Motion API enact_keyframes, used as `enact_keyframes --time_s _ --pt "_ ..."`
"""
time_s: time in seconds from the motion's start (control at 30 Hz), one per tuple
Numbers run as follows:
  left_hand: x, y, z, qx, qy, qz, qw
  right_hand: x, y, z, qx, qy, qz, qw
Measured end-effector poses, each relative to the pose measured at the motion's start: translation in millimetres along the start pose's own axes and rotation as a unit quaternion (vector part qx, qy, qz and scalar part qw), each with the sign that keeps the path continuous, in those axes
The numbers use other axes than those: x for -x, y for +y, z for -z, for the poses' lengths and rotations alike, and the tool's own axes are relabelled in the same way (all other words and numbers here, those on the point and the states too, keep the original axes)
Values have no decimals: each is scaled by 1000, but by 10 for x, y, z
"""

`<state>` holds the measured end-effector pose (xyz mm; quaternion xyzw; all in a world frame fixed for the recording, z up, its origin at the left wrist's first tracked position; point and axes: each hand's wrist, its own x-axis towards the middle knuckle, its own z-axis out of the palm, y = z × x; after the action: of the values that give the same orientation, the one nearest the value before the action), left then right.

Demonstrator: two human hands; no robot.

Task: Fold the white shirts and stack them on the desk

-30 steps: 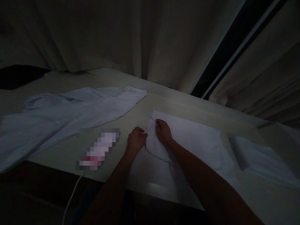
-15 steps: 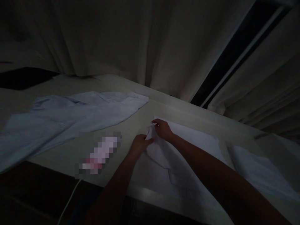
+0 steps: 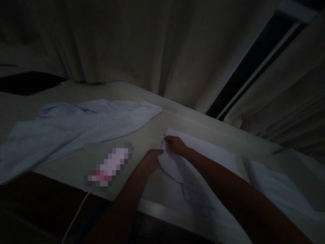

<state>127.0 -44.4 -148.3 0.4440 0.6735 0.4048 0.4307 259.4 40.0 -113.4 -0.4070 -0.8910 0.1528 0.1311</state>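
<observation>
Your left hand (image 3: 150,158) and right hand (image 3: 175,145) both pinch the left edge of a white folded garment (image 3: 203,159), fingers closed on the cloth, which lies flat on the counter (image 3: 152,130) near its front edge. A pale blue shirt (image 3: 76,122) is spread out well to the left, and a second folded white cloth (image 3: 276,189) lies just beside the garment on the right.
</observation>
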Motion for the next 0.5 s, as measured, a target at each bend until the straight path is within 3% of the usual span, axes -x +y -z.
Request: enact_keyframes --time_s 0.13,0.33,0.5 --pt "-10 -7 48 13 -22 16 1000 20 3 -75 1 -5 -16 1000" --pt "34 -28 208 -53 19 17 998 37 4 -38 -22 30 -11 999" --pt "38 -52 186 -77 6 13 997 44 -30 25 -29 40 -29 998"
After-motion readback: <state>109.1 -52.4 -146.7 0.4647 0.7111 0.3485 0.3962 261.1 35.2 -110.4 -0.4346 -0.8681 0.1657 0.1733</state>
